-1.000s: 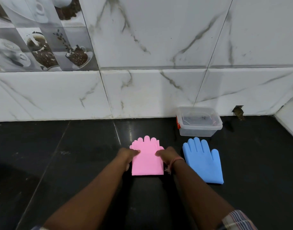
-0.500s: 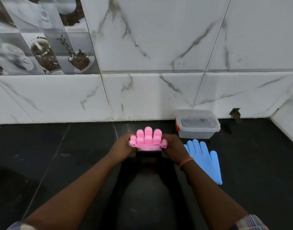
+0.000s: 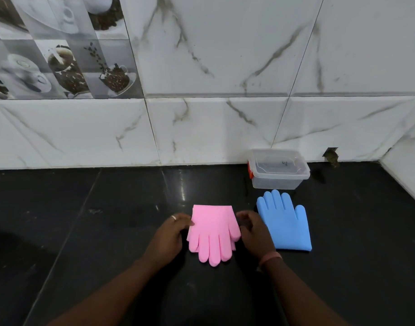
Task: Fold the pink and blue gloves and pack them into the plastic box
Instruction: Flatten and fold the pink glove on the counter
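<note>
I'm mid-fold on the pink glove (image 3: 213, 231), now doubled over flat on the bench (image 3: 107, 231) with fingers pointing near, where half a second ago I held it raised, left hand (image 3: 170, 234) touching its left edge, right hand (image 3: 253, 229) loosely open beside it, blue glove (image 3: 286, 223) unfolded right, box (image 3: 278, 168) far right; next, fold again.

Black counter (image 3: 107, 231): gloves (image 3: 213, 234), plastic box (image 3: 278, 169).

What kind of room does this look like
Probably a kitchen: a dark polished countertop, white marble-look wall tiles with a coffee-cup decor panel, and a plastic box against the wall.
</note>
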Motion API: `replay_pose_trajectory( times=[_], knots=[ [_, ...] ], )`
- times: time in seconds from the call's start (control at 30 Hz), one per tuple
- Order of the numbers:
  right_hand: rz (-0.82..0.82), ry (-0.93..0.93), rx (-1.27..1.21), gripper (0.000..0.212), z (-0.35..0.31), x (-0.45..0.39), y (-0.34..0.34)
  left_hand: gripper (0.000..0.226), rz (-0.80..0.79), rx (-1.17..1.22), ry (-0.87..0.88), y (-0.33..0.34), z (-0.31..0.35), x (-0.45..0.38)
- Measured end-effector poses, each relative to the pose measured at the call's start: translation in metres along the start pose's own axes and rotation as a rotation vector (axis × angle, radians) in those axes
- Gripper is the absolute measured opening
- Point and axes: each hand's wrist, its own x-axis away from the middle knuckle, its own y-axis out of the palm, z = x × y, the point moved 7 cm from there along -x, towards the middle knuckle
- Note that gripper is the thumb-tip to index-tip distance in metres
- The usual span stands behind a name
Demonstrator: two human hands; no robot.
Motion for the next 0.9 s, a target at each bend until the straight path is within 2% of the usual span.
replay_pose_trajectory(
  times=[0.07, 0.13, 0.27, 0.4, 0.47, 0.6, 0.8, 0.9],
  knots=[
    [0.074, 0.183, 0.015, 0.026, 0.001, -0.005, 0.001, 0.041, 0.112, 0.1, -0.284, -0.003, -0.006, -0.009],
    [0.044, 0.281, 0.118, 0.031, -0.007, -0.009, 0.012, 0.029, 0.116, 0.132, -0.524, 0.005, -0.009, -0.016],
    [-0.082, 0.426, 0.195, 0.035, -0.018, -0.004, 0.042, 0.032, 0.024, 0.19, -0.694, 0.028, -0.001, -0.025],
    [-0.178, 0.592, -0.084, 0.044, -0.015, 0.007, 0.053, 0.034, 0.046, 0.512, -0.902, 0.044, -0.009, -0.019],
    [-0.189, 0.62, -0.151, 0.051, -0.012, 0.009, 0.047, 0.034, 0.059, 0.583, -0.942, 0.048, -0.007, -0.016],
    [-0.168, 0.547, -0.163, 0.063, -0.011, 0.01, 0.033, 0.032, 0.112, 0.564, -0.885, 0.054, 0.016, -0.019],
    [0.103, 0.429, -0.133, 0.038, -0.009, -0.01, -0.023, 0.033, 0.087, 0.682, -0.852, 0.07, 0.051, -0.048],
    [0.138, 0.386, -0.051, 0.045, -0.009, -0.021, -0.039, 0.033, 0.074, 0.731, -0.854, 0.078, 0.061, -0.063]
  ],
)
